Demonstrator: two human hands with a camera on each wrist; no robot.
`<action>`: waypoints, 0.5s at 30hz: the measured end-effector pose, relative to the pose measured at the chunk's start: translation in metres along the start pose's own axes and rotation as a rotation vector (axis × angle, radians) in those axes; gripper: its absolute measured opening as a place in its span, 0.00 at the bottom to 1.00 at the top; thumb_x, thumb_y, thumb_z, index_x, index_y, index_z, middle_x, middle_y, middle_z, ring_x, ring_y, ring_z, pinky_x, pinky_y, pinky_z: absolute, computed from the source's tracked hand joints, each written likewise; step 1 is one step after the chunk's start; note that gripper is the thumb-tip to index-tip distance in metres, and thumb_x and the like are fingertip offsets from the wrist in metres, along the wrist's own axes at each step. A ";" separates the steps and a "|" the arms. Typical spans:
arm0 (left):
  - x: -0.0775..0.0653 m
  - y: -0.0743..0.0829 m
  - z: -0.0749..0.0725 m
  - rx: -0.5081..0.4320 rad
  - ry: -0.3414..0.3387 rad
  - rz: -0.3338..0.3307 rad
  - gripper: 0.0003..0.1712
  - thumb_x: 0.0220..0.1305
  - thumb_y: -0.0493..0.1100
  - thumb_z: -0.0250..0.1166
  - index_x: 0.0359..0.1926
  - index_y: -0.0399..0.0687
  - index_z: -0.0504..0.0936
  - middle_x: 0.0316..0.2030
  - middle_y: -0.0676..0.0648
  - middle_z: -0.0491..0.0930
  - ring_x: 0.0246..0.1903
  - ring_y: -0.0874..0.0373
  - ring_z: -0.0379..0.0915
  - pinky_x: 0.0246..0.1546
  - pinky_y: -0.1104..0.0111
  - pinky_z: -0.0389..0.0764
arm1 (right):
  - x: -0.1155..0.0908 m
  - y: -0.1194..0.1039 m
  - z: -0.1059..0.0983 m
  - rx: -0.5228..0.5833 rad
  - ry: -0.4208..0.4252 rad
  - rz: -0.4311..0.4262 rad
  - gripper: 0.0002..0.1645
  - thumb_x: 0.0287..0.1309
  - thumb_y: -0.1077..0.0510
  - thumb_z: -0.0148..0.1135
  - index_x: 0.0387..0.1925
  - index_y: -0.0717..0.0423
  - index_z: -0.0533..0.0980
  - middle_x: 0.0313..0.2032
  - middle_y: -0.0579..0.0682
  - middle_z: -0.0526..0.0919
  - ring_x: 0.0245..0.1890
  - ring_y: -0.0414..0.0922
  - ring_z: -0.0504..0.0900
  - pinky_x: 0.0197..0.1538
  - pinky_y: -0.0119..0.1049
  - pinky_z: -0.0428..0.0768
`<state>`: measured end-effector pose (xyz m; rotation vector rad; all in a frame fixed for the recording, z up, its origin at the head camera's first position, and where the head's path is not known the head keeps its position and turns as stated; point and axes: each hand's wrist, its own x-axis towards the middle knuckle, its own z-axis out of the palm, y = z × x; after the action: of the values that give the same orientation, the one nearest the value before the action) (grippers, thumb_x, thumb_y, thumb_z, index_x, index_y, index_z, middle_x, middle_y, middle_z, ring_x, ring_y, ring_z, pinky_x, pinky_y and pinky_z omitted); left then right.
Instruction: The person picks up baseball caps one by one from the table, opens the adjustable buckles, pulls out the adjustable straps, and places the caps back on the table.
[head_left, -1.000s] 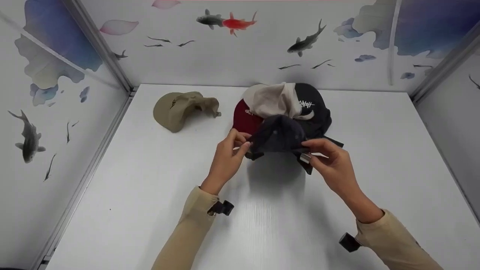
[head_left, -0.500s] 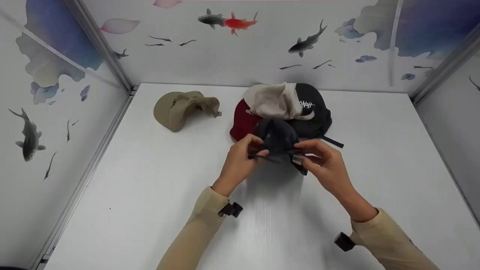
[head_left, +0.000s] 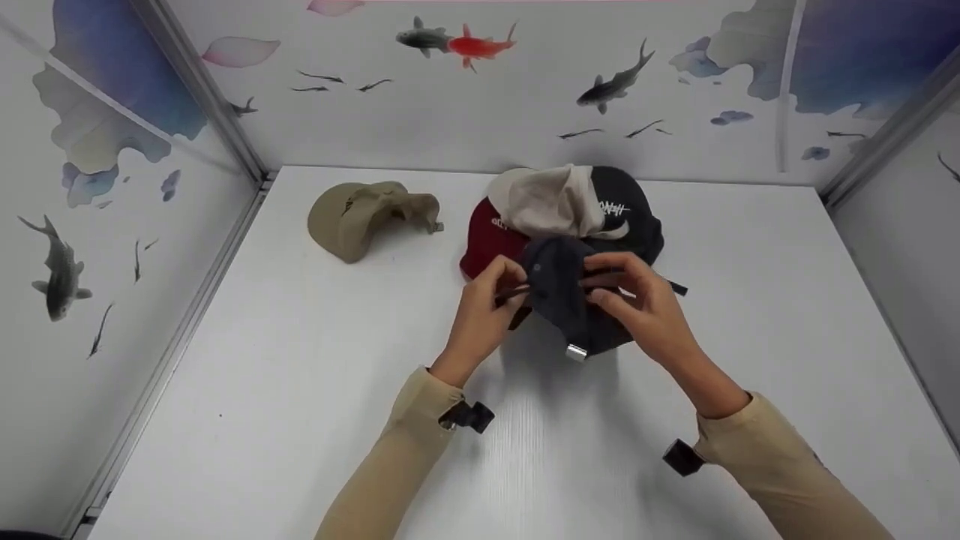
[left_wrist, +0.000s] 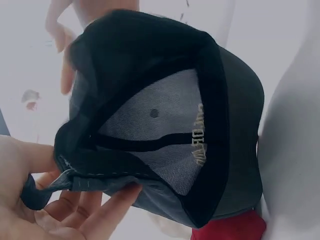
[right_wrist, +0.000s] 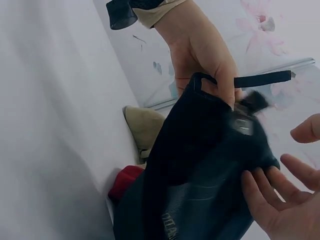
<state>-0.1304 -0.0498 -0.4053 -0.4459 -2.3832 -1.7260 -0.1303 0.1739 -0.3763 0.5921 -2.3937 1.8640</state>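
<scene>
the left hand (head_left: 480,319) pinches the strap (right_wrist: 265,79) of a navy baseball cap (head_left: 556,289); the right hand (head_left: 654,311), thumb apart, touches its side

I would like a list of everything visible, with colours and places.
Table: 1, white, centre
Walls: 3, printed white, left, back, right
Tan cap: 1, tan, table's back left
Red cap: 1, red, back centre
Black cap: 1, black, right of red cap
Beige cap: 1, beige, between red and black caps
Navy cap: 1, navy, in front of beige cap
Left hand: 1, bare, holding navy cap's strap
Right hand: 1, bare, touching navy cap
Sleeves: 2, khaki, behind hands
Cameras: 2, black, at sleeves
</scene>
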 end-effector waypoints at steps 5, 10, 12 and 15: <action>0.002 0.003 0.003 -0.055 0.000 0.002 0.05 0.68 0.33 0.63 0.43 0.42 0.75 0.42 0.44 0.81 0.44 0.59 0.78 0.47 0.71 0.78 | 0.026 0.000 -0.001 -0.221 0.010 0.007 0.24 0.65 0.63 0.64 0.61 0.63 0.73 0.44 0.58 0.81 0.38 0.32 0.83 0.43 0.21 0.81; 0.001 0.004 0.007 -0.050 -0.032 -0.011 0.05 0.68 0.34 0.63 0.43 0.43 0.76 0.41 0.45 0.80 0.40 0.61 0.74 0.43 0.73 0.76 | 0.046 0.001 -0.004 -0.472 0.025 0.016 0.20 0.65 0.61 0.64 0.57 0.63 0.78 0.32 0.58 0.80 0.27 0.36 0.77 0.33 0.23 0.75; 0.000 0.004 0.007 -0.041 -0.043 -0.010 0.05 0.68 0.35 0.63 0.43 0.44 0.76 0.41 0.46 0.80 0.39 0.61 0.73 0.41 0.73 0.75 | 0.051 0.000 -0.006 -0.544 0.018 0.020 0.17 0.65 0.60 0.64 0.53 0.62 0.81 0.32 0.57 0.78 0.29 0.42 0.75 0.35 0.29 0.72; 0.000 0.004 0.007 -0.026 -0.070 -0.009 0.05 0.68 0.36 0.63 0.43 0.44 0.76 0.40 0.46 0.80 0.38 0.61 0.72 0.40 0.72 0.74 | 0.055 0.001 -0.010 -0.564 -0.032 0.031 0.15 0.65 0.59 0.64 0.51 0.61 0.83 0.40 0.60 0.79 0.37 0.49 0.75 0.42 0.39 0.71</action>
<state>-0.1286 -0.0425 -0.4042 -0.5085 -2.4162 -1.7749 -0.1833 0.1686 -0.3600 0.5303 -2.7744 1.0947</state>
